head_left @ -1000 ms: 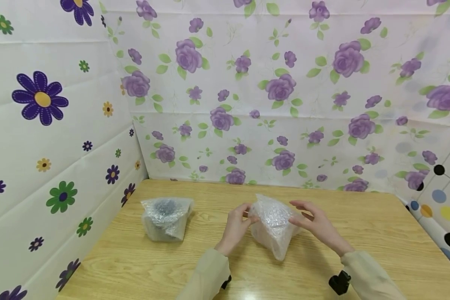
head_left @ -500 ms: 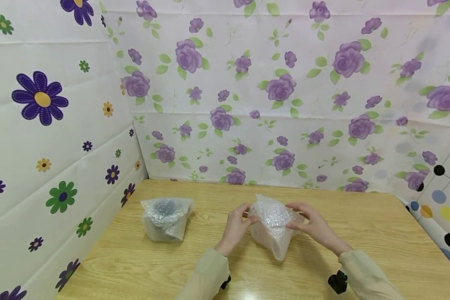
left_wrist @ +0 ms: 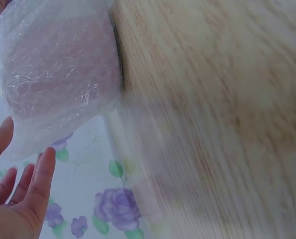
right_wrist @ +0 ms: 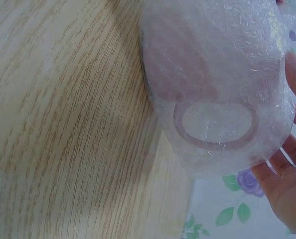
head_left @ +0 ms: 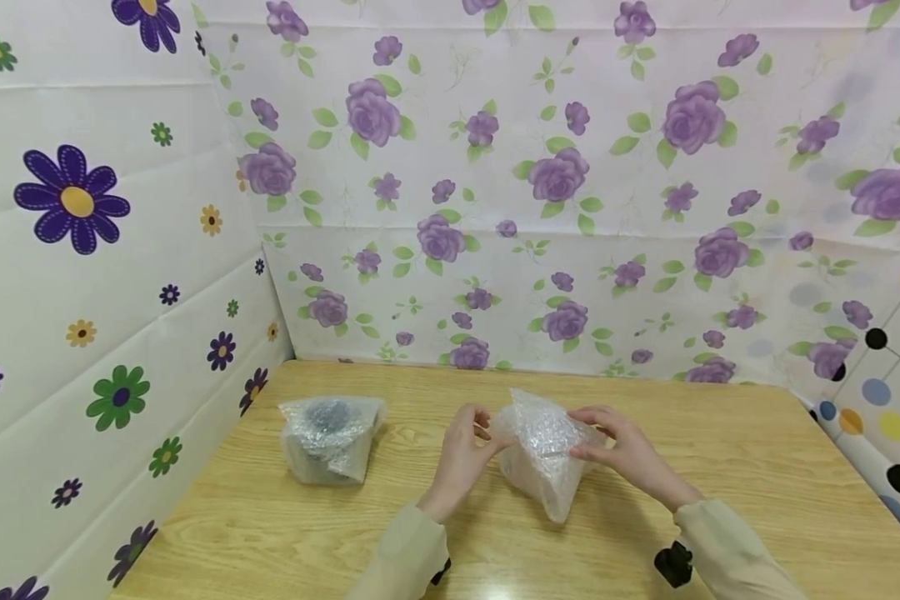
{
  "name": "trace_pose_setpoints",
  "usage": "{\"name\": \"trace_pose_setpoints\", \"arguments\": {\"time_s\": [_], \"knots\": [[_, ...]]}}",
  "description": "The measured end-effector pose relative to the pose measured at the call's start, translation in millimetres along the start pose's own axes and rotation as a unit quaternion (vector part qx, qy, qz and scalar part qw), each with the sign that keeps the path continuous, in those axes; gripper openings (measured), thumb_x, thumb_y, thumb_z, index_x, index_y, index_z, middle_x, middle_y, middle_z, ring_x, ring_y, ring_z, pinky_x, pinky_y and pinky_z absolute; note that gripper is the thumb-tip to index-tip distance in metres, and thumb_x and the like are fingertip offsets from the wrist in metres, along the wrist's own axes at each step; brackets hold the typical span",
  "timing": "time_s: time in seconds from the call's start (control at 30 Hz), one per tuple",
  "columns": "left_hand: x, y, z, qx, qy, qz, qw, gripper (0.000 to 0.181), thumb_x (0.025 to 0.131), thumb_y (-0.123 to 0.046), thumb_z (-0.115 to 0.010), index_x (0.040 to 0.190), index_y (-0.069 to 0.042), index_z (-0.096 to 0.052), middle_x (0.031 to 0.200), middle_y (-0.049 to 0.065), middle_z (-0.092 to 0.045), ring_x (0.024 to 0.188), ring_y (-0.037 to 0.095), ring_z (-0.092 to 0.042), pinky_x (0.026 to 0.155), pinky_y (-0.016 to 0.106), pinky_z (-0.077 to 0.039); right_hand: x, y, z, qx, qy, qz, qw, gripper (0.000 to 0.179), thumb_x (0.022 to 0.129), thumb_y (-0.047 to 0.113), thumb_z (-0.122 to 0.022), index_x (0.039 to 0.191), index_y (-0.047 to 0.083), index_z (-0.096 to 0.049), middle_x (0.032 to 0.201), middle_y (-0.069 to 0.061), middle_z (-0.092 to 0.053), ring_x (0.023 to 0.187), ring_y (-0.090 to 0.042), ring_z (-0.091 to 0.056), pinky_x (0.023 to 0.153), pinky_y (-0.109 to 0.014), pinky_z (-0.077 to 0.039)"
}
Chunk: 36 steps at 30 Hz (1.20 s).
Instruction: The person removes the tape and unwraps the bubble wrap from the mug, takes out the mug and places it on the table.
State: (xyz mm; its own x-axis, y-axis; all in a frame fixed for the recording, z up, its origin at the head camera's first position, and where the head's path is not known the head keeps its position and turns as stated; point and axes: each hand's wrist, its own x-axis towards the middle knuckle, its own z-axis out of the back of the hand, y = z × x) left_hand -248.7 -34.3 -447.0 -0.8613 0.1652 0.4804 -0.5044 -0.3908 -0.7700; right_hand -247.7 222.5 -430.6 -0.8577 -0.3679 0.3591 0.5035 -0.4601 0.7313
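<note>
A mug wrapped in bubble wrap (head_left: pixel 546 450) stands on the table between my two hands. Through the plastic in the right wrist view, a pinkish body and a looped handle (right_wrist: pixel 216 146) show faintly. My right hand (head_left: pixel 632 457) holds the handle side of the wrap, thumb in front and fingers behind. To the left, my left hand (head_left: pixel 459 458) has its thumb at the wrap's edge, and its fingers extend apart from it. The left wrist view shows those fingers (left_wrist: pixel 41 184) fairly straight, beside the wrapped mug (left_wrist: pixel 63 64).
Another bubble-wrapped bundle (head_left: pixel 330 442) with something dark and round inside stands at the left of the wooden table (head_left: pixel 307 542). Flower-printed cloth (head_left: pixel 495 292) hangs behind the table and along its left side.
My right hand has moved inward onto the handle side of the wrapped mug. My left hand has drawn back slightly to the left, its fingers leaving the wrap. The mug stays put.
</note>
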Motion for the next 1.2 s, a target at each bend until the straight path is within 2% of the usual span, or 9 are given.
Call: {"name": "trace_pose_setpoints", "arguments": {"time_s": [0.1, 0.2, 0.4, 0.5, 0.7, 0.8, 0.9, 1.0, 1.2], "knots": [[-2.6, -1.9, 2.9, 0.006, -0.008, -0.02, 0.9997, 0.031, 0.076, -0.011, -0.073, 0.089, -0.002, -0.046, 0.084, 0.009, -0.048, 0.073, 0.021, -0.054, 0.063, 0.027, -0.048, -0.3, 0, -1, -0.005, -0.002, 0.0, 1.0, 0.051, 0.076, 0.025, -0.073, 0.119, 0.003, -0.056, 0.12, -0.012, -0.05, 0.113, -0.033, -0.042, 0.092, -0.053, -0.032], [-4.9, -4.5, 5.2, 0.0, -0.003, -0.033, 0.9994, 0.029, 0.076, -0.007, -0.073, 0.086, -0.001, -0.047, 0.081, 0.01, -0.048, 0.068, 0.018, -0.053, 0.059, 0.024, -0.047, -0.7, -1, -1, -0.005, -0.004, 0.0, 1.0, 0.051, 0.076, 0.024, -0.073, 0.119, 0.003, -0.056, 0.12, -0.012, -0.05, 0.113, -0.033, -0.042, 0.091, -0.054, -0.032], [-9.3, -6.4, 6.9, -0.004, 0.023, -0.038, 0.999, 0.018, 0.076, -0.006, -0.072, 0.081, -0.003, -0.055, 0.076, 0.003, -0.054, 0.065, 0.011, -0.052, 0.057, 0.022, -0.046, -1.1, -2, -2, -0.003, -0.003, -0.001, 1.0, 0.051, 0.077, 0.024, -0.073, 0.121, 0.003, -0.055, 0.121, -0.012, -0.049, 0.113, -0.034, -0.042, 0.091, -0.055, -0.032], [-10.8, -5.6, 5.7, 0.001, 0.035, -0.05, 0.9981, 0.014, 0.077, -0.007, -0.072, 0.08, -0.005, -0.058, 0.075, 0.0, -0.056, 0.066, 0.01, -0.053, 0.058, 0.021, -0.047, -1.1, -2, -2, -0.008, -0.003, -0.001, 1.0, 0.052, 0.077, 0.025, -0.072, 0.121, 0.003, -0.055, 0.122, -0.013, -0.049, 0.113, -0.034, -0.041, 0.09, -0.055, -0.033], [-12.8, -5.1, 0.3, -0.028, 0.07, -0.081, 0.9939, 0.013, 0.076, -0.006, -0.071, 0.086, -0.004, -0.063, 0.08, 0.005, -0.061, 0.071, 0.01, -0.056, 0.063, 0.022, -0.048, -1.4, -1, -3, -0.008, -0.005, 0.002, 1.0, 0.052, 0.077, 0.025, -0.072, 0.121, 0.004, -0.055, 0.121, -0.013, -0.049, 0.112, -0.034, -0.042, 0.089, -0.055, -0.033], [-13.6, -5.4, -3.6, -0.05, 0.085, -0.081, 0.9919, 0.015, 0.075, -0.004, -0.072, 0.086, -0.002, -0.063, 0.08, 0.006, -0.061, 0.072, 0.01, -0.056, 0.064, 0.023, -0.049, -1.3, -2, -3, -0.008, -0.005, 0.006, 0.9999, 0.051, 0.077, 0.024, -0.072, 0.121, 0.004, -0.055, 0.12, -0.012, -0.05, 0.112, -0.034, -0.043, 0.088, -0.055, -0.034], [-14.3, -5.8, -6.8, -0.055, 0.085, -0.079, 0.9917, 0.014, 0.074, -0.004, -0.072, 0.084, -0.002, -0.063, 0.081, 0.006, -0.062, 0.072, 0.01, -0.057, 0.064, 0.024, -0.049, -1.7, -1, -3, -0.008, -0.004, 0.007, 0.9999, 0.051, 0.078, 0.024, -0.072, 0.121, 0.004, -0.055, 0.12, -0.011, -0.05, 0.111, -0.033, -0.043, 0.088, -0.054, -0.035], [-14.8, -6.0, -9.3, -0.054, 0.077, -0.075, 0.9928, 0.014, 0.074, -0.005, -0.072, 0.084, -0.002, -0.063, 0.081, 0.005, -0.062, 0.072, 0.01, -0.057, 0.064, 0.025, -0.049, -2.6, 0, -2, -0.004, -0.005, 0.002, 1.0, 0.051, 0.078, 0.024, -0.072, 0.121, 0.005, -0.055, 0.121, -0.011, -0.05, 0.112, -0.033, -0.043, 0.088, -0.054, -0.035], [-14.5, -6.4, -11.4, -0.065, 0.057, -0.04, 0.9954, 0.019, 0.076, -0.008, -0.071, 0.091, -0.003, -0.06, 0.082, 0.006, -0.062, 0.072, 0.013, -0.057, 0.065, 0.025, -0.049, -2.9, -1, -2, -0.003, -0.004, 0.0, 1.0, 0.05, 0.079, 0.024, -0.071, 0.122, 0.004, -0.054, 0.121, -0.011, -0.05, 0.112, -0.033, -0.042, 0.089, -0.055, -0.033]]}}
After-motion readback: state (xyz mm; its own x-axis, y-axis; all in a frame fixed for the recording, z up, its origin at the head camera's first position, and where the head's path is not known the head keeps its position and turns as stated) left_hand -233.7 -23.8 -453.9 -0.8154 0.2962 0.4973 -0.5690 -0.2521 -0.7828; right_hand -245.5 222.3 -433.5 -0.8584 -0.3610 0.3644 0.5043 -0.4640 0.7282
